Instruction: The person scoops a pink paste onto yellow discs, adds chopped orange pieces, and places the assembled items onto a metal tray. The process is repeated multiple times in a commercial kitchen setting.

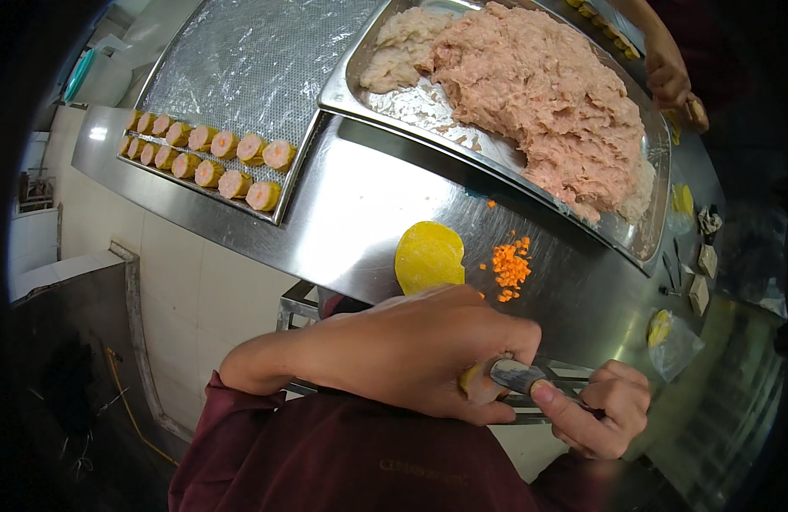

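While the left hand (411, 350) curls its fingers around a small yellow-skinned dumpling (478, 388) with pink filling showing at its mouth, the right hand (603, 410) grips a flat metal spreader (515, 374), thumb laid along it and the blade's end at the filling. Both hands work in front of the person's dark red top (351, 444), just off the near edge of the table (351, 205); whether the blade presses in or only rests there, I cannot tell. To do this well, I'd say, the left fingers should form a snug, even ring, and the blade should press flat in short strokes, level with the skin's edge. Too hard a squeeze would probably split the skin or push filling out.

Just beyond the left hand lie round yellow wrappers (428, 256), with chopped orange bits (511, 269) beside them. Farther out, a metal pan (338, 96) holds a large mound of pink minced meat (530, 94). To its left, a film-covered tray (249, 68) carries two rows of filled pieces (226, 145), some with orange on top. A co-worker's hand (667, 81) shows past the pan's right side.
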Action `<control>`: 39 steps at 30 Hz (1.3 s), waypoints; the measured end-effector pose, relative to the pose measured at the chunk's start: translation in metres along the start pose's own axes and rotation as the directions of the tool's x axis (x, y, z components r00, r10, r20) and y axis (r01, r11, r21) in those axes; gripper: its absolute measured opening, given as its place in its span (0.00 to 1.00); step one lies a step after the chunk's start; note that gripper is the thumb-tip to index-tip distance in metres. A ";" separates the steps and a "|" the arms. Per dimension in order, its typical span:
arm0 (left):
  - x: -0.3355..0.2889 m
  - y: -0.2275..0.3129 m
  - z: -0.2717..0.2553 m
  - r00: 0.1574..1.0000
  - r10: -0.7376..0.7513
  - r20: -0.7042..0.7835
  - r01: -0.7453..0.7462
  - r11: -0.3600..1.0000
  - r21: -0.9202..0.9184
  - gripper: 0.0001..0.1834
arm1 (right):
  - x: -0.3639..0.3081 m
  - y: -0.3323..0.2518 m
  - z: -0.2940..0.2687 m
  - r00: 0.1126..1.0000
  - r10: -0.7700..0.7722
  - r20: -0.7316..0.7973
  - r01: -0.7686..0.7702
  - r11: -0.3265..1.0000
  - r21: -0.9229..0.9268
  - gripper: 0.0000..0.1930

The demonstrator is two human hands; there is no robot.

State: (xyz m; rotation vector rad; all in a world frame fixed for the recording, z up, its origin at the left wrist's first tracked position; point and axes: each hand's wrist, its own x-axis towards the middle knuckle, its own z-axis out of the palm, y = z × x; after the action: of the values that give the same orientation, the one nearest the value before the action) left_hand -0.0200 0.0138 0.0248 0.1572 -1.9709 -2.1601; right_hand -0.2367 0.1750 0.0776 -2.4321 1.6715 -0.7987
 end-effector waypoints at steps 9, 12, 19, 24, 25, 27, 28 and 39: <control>-0.010 0.004 -0.006 0.998 -0.056 -0.015 0.057 0.996 0.070 0.15 | 0.000 0.001 -0.002 1.000 0.010 -0.001 -0.010 0.999 -0.035 0.23; -0.005 0.004 -0.002 0.998 -0.067 -0.004 0.067 0.998 0.000 0.15 | 0.000 0.000 -0.002 1.000 0.014 -0.012 -0.014 1.000 0.016 0.22; -0.003 0.001 0.001 0.997 0.010 -0.078 -0.001 0.992 0.125 0.17 | 0.000 -0.004 0.002 0.997 0.074 0.015 -0.074 0.996 -0.041 0.20; -0.020 -0.002 -0.010 0.980 -0.041 -0.193 0.096 0.952 0.291 0.13 | -0.006 0.003 0.010 0.996 0.083 0.027 -0.080 0.993 -0.089 0.23; -0.022 -0.006 -0.014 0.978 -0.019 -0.207 0.092 0.933 0.349 0.13 | -0.008 0.006 0.013 0.995 0.093 0.028 -0.090 0.992 -0.083 0.24; -0.026 -0.017 -0.022 0.954 0.024 -0.300 0.082 0.938 0.336 0.12 | -0.012 0.008 0.019 0.992 0.122 0.032 -0.120 0.992 -0.045 0.25; -0.029 -0.023 -0.026 0.937 0.046 -0.345 0.076 0.940 0.332 0.13 | -0.014 0.010 0.022 0.990 0.134 0.033 -0.133 0.991 -0.024 0.25; -0.058 -0.056 -0.051 0.833 0.024 -0.552 0.404 0.656 0.638 0.29 | -0.032 0.024 0.048 0.980 0.197 -0.016 -0.191 0.966 0.175 0.35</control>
State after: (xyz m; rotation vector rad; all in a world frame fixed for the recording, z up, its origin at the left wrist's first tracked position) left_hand 0.0433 -0.0182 -0.0391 1.0172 -2.3902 -1.0440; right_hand -0.2430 0.1836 0.0158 -2.1135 1.7386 -0.9179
